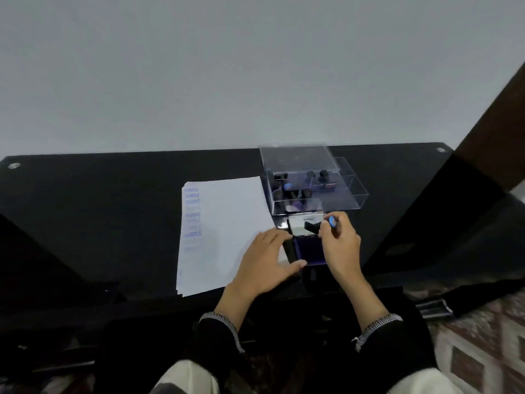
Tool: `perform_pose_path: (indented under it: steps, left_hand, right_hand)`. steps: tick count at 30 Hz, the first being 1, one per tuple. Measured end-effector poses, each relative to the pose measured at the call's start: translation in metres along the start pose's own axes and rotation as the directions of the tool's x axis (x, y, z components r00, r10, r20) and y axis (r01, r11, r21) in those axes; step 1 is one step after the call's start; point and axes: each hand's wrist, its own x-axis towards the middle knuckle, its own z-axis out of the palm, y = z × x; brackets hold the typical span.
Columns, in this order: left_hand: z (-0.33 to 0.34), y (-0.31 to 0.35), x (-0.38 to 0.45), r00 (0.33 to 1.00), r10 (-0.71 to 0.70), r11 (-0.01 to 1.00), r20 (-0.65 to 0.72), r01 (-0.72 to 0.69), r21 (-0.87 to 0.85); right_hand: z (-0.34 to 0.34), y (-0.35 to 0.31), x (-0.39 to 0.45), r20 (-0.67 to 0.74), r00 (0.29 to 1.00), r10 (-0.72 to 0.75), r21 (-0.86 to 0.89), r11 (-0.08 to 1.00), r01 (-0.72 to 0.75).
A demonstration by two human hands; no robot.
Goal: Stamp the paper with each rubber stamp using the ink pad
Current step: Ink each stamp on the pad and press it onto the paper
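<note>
Head view, and I'm looking down on a black table (113, 211) with the open ink pad (308, 247) as my anchor, its purple ink face showing and its lid (304, 224) tipped up at the far edge. My right hand (339, 245) is directly over the pad's right side, fingers curled round a rubber stamp (324, 224) with a black body and a blue cap on its handle; the stamp sits tilted above the pad's far end, in front of the lid, and I cannot tell whether it touches the ink. My left hand (270, 260) lies just left of the pad, fingers straight and relaxed, fingertips against the pad's left edge and the thumb at its near corner, gripping nothing. Left of the pad, the white paper (224, 234) lies flat, partly under that hand, with a column of blue "SAMPLE" prints down its far-left margin, some faint. Just beyond the pad stands a clear acrylic box (312, 180) with its lid raised, holding several more dark-handled stamps (292, 191). Dark sleeves with pale trim cover both wrists nearer me than the pad.
</note>
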Motion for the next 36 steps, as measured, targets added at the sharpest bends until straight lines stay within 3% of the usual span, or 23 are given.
perform_pose_path:
  steps: [5, 11, 20, 36]
  left_hand:
    - [0.021, -0.006, 0.018, 0.995, 0.004, 0.978, 0.102, -0.025, 0.205]
    - [0.028, -0.013, 0.018, 0.998, 0.031, 0.977, 0.063, -0.044, 0.209]
    - [0.029, -0.013, 0.015, 0.998, 0.063, 0.982, -0.008, -0.061, 0.179]
    - [0.028, -0.011, 0.013, 0.999, 0.046, 0.984, 0.000, -0.046, 0.170]
  right_hand:
    - [-0.025, 0.018, 0.000, 0.187, 0.979, -0.077, -0.213, 0.970, 0.116]
    - [-0.024, 0.020, 0.006, 0.349, 0.923, -0.161, -0.375, 0.879, 0.295]
    - [-0.018, 0.016, 0.007, 0.368, 0.913, -0.176, -0.447, 0.827, 0.340]
    - [-0.004, 0.022, -0.004, 0.335, 0.926, -0.175, -0.512, 0.791, 0.335]
